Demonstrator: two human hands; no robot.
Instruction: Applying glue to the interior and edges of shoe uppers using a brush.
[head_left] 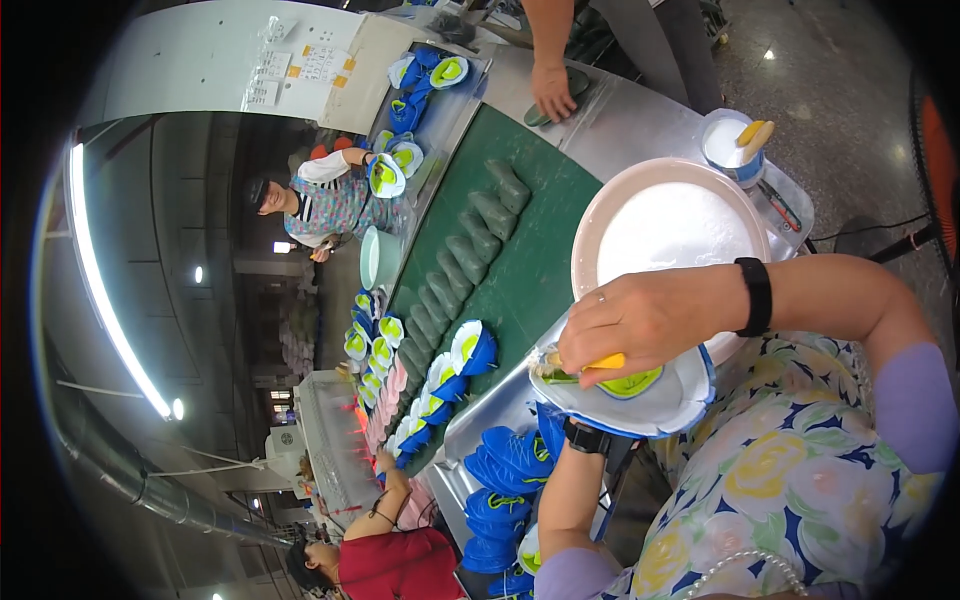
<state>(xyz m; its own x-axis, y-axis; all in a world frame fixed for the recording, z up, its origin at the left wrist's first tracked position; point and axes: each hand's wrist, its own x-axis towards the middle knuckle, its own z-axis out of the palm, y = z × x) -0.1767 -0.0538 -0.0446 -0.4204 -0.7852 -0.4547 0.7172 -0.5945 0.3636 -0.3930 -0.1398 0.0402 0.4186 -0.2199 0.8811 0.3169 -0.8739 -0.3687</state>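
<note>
My right hand [625,320] is closed round a brush with a yellow handle [605,363]. Its pale bristles are at the rim of a blue and white shoe upper [675,395] with a lime-green inside. From below, my left forearm [568,490] reaches up to the upper, which hides my left hand's fingers as it holds the piece up. Beyond my right hand, a wide pinkish basin [586,235] contains white liquid. Several blue shoe uppers [508,455] are piled beside my left forearm.
A green conveyor belt [530,240] carries a row of grey soles [463,258] and white-lined blue uppers [472,350]. A tub [735,165] of white paste with a yellow-handled brush stands past the basin. Co-workers' hands [553,92] work along the line; a mint bowl [380,258] is opposite.
</note>
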